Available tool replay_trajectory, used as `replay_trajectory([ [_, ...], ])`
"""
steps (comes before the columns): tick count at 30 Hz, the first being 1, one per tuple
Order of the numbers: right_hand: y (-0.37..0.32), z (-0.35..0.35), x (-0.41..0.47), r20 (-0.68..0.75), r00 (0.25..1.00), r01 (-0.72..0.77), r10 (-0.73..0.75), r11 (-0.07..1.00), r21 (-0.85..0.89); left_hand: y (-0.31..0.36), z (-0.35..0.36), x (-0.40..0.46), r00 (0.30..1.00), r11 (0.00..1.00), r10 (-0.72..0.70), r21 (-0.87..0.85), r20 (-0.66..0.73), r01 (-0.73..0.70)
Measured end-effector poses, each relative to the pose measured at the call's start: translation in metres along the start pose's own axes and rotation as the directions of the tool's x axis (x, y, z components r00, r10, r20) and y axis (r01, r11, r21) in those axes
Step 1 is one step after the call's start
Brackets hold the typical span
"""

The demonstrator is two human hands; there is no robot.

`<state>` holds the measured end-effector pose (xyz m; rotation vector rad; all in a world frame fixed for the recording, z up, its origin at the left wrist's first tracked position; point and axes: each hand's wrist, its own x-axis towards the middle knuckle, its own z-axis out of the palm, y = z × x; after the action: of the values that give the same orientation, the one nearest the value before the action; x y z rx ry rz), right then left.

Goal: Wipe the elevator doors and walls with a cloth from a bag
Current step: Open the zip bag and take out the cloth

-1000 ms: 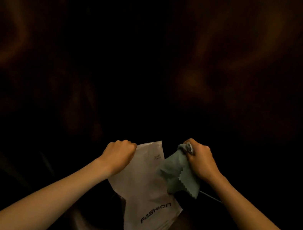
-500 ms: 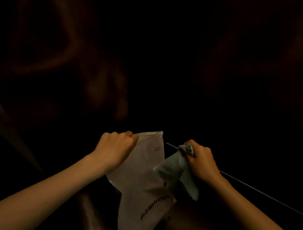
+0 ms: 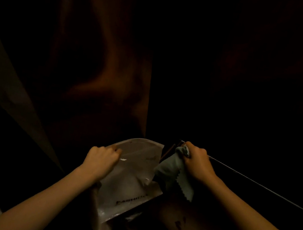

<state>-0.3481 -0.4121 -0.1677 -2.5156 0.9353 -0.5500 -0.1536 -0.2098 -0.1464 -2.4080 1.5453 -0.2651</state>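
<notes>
The small grey-green cloth with a zigzag-cut edge [image 3: 175, 176] hangs just right of centre in the lower frame, bunched in the right hand's [image 3: 197, 163] closed fist. Beside it the left hand [image 3: 101, 161] grips the upper edge of the white glossy plastic bag [image 3: 135, 177]. The cloth looks clear of the bag — the fetching step seems done — so next comes freeing the left hand and pressing the cloth to the dark reflective elevator wall [image 3: 106, 56] above.

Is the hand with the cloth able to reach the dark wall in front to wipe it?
Probably yes. The right hand grips the cloth, already out of the bag, and nothing stands between it and the dark wall ahead.
</notes>
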Motion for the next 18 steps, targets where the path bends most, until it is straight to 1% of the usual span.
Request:
replay_trajectory([
  [2, 0.006, 0.001, -0.002, 0.007, 1.0, 0.015, -0.015, 1.0, 0.008, -0.002, 0.005, 0.0, 0.999, 0.999, -0.033, -0.006, 0.005, 0.033],
  [4, 0.011, -0.002, -0.003, -0.001, 1.0, 0.015, -0.015, 1.0, 0.017, -0.003, 0.003, 0.003, 0.998, 0.997, -0.055, -0.048, -0.011, 0.054],
  [6, 0.015, -0.007, -0.001, -0.027, 0.999, 0.019, -0.018, 0.999, 0.04, -0.001, -0.003, 0.006, 0.997, 0.99, -0.058, -0.131, -0.043, 0.052],
  [8, 0.018, -0.015, 0.001, -0.052, 0.998, 0.031, -0.027, 0.998, 0.06, 0.001, -0.012, 0.011, 0.995, 0.965, -0.059, -0.26, -0.077, 0.037],
  [11, 0.019, -0.038, 0.004, -0.1, 0.994, 0.045, -0.035, 0.995, 0.093, 0.009, -0.032, 0.022, 0.986, 0.869, -0.068, -0.494, -0.151, -0.016],
  [14, 0.013, -0.081, 0.006, -0.143, 0.989, 0.048, -0.03, 0.991, 0.124, 0.018, -0.07, 0.036, 0.968, 0.75, -0.101, -0.657, -0.228, -0.077],
  [16, 0.003, -0.116, 0.007, -0.139, 0.99, 0.06, -0.041, 0.989, 0.135, 0.023, -0.098, 0.047, 0.954, 0.651, -0.128, -0.749, -0.271, -0.125],
  [18, -0.01, -0.16, 0.008, -0.13, 0.99, 0.079, -0.06, 0.987, 0.144, 0.029, -0.137, 0.058, 0.941, 0.573, -0.117, -0.795, -0.319, -0.198],
])
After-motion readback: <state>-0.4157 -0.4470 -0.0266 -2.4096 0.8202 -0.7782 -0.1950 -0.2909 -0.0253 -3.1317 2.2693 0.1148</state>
